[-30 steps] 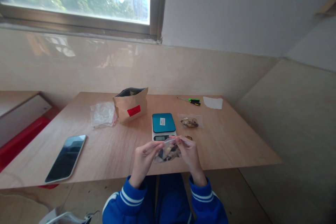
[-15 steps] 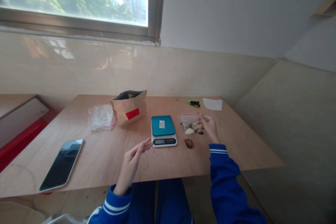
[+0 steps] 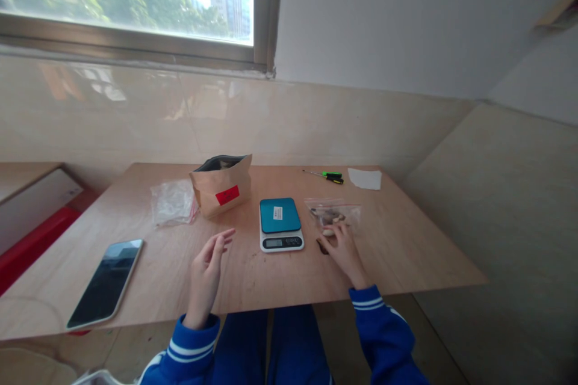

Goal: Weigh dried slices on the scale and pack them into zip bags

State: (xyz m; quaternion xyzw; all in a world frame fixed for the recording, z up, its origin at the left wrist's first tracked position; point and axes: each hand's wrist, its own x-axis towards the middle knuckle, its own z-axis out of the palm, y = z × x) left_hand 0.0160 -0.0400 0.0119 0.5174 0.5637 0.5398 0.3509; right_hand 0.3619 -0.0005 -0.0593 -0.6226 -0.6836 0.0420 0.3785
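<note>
Head view: left hand hovers empty, fingers loosely extended; right hand curls over a dark brown piece and filled zip bags right of the digital scale, grip indeterminable; snagged plastic could drag the bags; table: near edge beneath both wrists, open room rightward

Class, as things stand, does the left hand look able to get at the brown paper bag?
Probably yes: the left hand appears to hold nothing, the brown paper bag stands upright beyond it with its mouth open, and nothing seems to block the way between them.
</note>
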